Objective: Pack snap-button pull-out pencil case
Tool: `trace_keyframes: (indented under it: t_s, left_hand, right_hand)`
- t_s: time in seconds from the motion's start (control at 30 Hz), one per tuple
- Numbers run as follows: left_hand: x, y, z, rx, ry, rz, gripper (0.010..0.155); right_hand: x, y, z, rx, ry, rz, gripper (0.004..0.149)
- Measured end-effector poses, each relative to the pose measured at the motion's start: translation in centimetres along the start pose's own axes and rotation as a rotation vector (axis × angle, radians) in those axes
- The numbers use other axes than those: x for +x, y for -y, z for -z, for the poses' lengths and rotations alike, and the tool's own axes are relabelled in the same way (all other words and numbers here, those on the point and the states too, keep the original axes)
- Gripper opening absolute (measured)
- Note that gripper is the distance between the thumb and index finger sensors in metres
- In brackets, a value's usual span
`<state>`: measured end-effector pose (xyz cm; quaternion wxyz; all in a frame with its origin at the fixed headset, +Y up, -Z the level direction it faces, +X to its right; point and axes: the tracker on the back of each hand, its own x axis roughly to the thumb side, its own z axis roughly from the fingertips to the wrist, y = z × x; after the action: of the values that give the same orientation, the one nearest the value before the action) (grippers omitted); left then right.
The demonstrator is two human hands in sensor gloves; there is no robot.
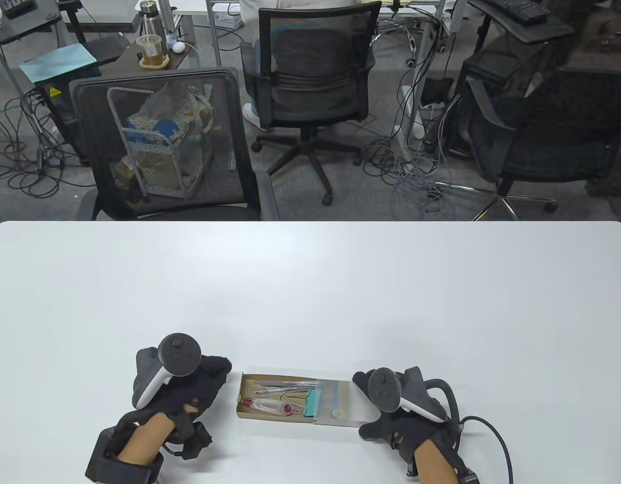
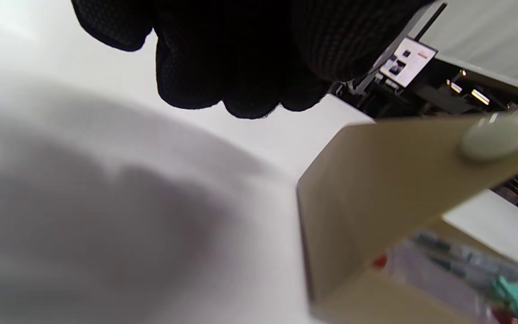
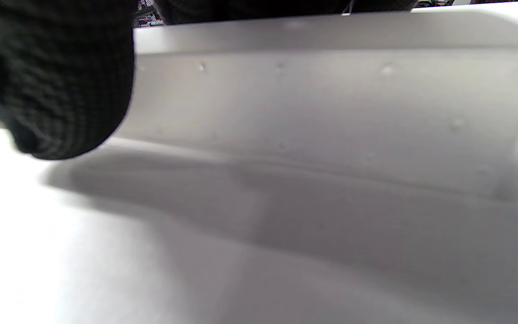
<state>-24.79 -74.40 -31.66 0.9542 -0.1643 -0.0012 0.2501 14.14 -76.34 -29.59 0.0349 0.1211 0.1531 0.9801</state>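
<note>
The pencil case lies near the table's front edge. Its brown cardboard tray [image 1: 247,411] is pulled out leftward from the translucent sleeve [image 1: 343,396]. The tray holds several pens [image 1: 285,385], a green clip [image 1: 311,402] and a red-tipped item [image 1: 270,405]. My left hand [image 1: 212,375] rests on the table just left of the tray and holds nothing. Its fingers [image 2: 241,67] hang apart from the tray's end wall [image 2: 376,180], which carries a snap button [image 2: 497,137]. My right hand [image 1: 366,406] grips the sleeve's right end. One of its fingers [image 3: 61,90] lies against the sleeve wall [image 3: 331,103].
The white table [image 1: 310,292] stretches wide behind the case. Black mesh office chairs [image 1: 164,146] stand beyond its far edge. A cable [image 1: 497,443] trails from my right wrist at the front right.
</note>
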Motion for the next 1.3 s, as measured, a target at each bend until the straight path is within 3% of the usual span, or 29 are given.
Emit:
trace_keyframes:
  t_s: [0.1, 0.2, 0.53, 1.3]
  left_hand:
    - [-0.9, 1.8, 0.8, -0.092, 0.019, -0.003, 0.044]
    - [-0.8, 2.4, 1.0, -0.113, 0.057, -0.004, 0.043]
    - [-0.8, 3.2, 1.5, -0.082, 0.051, 0.026, 0.043]
    - [-0.1, 3.5, 1.8, -0.055, 0.038, 0.057, 0.043]
  right_hand:
    - [0.0, 0.0, 0.0, -0.002, -0.001, -0.006, 0.095]
    - [0.1, 0.0, 0.0, -0.004, -0.005, -0.007, 0.094]
    - [0.8, -0.1, 0.4, -0.02, 0.005, -0.007, 0.095]
    - [9.7, -0.2, 4.1, -0.021, 0.008, -0.013, 0.092]
